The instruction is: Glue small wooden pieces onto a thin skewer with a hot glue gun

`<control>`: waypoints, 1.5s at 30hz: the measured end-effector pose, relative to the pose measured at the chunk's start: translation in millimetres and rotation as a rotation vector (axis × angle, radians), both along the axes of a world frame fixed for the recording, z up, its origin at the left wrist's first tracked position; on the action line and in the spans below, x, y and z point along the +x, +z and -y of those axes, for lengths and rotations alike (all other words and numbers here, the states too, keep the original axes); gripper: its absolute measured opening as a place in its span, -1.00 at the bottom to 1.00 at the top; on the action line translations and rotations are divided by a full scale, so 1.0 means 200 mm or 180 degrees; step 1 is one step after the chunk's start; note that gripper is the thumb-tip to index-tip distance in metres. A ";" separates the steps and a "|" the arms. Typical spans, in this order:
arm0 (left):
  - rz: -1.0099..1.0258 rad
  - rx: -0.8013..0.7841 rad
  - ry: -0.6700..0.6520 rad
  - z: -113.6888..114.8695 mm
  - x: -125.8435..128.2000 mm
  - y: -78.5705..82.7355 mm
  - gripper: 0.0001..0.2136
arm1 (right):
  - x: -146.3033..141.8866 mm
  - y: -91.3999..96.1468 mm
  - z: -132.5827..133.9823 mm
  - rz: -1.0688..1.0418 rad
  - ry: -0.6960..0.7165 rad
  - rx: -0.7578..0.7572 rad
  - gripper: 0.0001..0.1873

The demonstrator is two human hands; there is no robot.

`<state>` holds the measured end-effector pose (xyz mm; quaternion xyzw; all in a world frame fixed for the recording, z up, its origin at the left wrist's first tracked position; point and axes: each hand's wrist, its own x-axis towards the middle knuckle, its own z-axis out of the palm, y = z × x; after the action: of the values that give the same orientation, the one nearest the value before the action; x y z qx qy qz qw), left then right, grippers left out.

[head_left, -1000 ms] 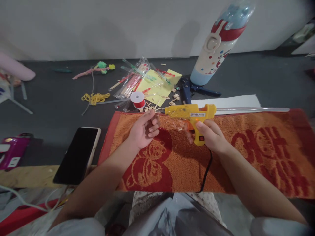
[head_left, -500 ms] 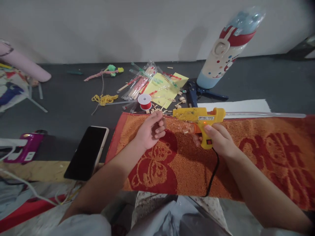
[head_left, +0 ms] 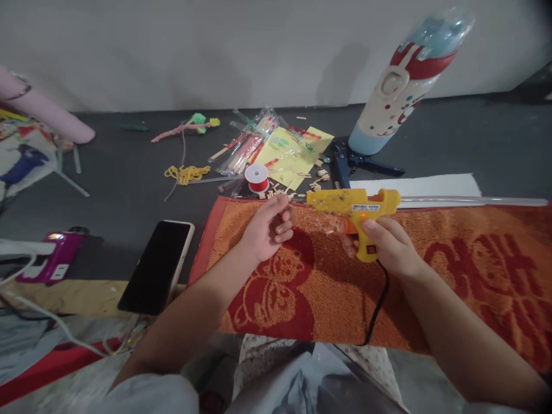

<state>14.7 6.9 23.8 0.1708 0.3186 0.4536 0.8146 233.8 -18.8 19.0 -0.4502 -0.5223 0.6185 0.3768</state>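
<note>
My right hand [head_left: 386,244] grips the handle of a yellow glue gun [head_left: 351,204], its nozzle pointing left and a clear glue stick [head_left: 470,201] jutting out of its back. My left hand [head_left: 267,227] is curled in a pinch just left of the nozzle, holding something too small to make out. Both hands hover over an orange and red towel [head_left: 466,270] spread in front of me. A black cord [head_left: 377,305] runs from the gun toward my lap.
A black phone [head_left: 157,267] lies left of the towel. Behind it sit a red thread spool [head_left: 257,177], yellow paper [head_left: 293,152], bagged sticks [head_left: 245,146], small wood bits, yellow string [head_left: 187,172], blue pliers [head_left: 345,164], a white sheet [head_left: 414,184] and a tall patterned bottle [head_left: 407,80]. A purple power strip [head_left: 47,261] is far left.
The view has shifted, so everything sits slightly right and lower in the picture. Both hands and the glue gun keep the same pose relative to each other.
</note>
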 end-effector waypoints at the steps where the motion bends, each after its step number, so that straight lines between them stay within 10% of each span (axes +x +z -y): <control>1: 0.0007 0.0007 -0.0001 0.00 0.00 0.00 -0.78 | 0.00 0.00 0.00 0.0008 -0.0009 -0.0005 -0.48; 25: -0.0188 -0.0075 0.0361 -0.01 0.01 0.00 -0.90 | 0.03 0.01 -0.01 0.0153 0.0094 0.0370 -0.52; 33: -0.0482 0.0226 0.0474 -0.02 0.03 -0.04 -0.89 | 0.24 0.08 -0.04 0.2495 -0.1126 0.0979 -0.61; 39: -0.1019 0.0598 0.0226 0.01 0.05 -0.06 -0.82 | 0.36 0.07 -0.05 0.4738 -0.0741 0.0881 -0.50; 45: -0.1212 0.0733 0.0105 0.02 0.06 -0.07 -0.81 | 0.40 0.04 -0.06 0.5334 -0.0150 0.1013 -0.44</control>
<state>26.0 3.8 8.9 0.3399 0.4156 0.4598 0.7073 314.6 -7.7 26.2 -0.7115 -0.6998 -0.0076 -0.0626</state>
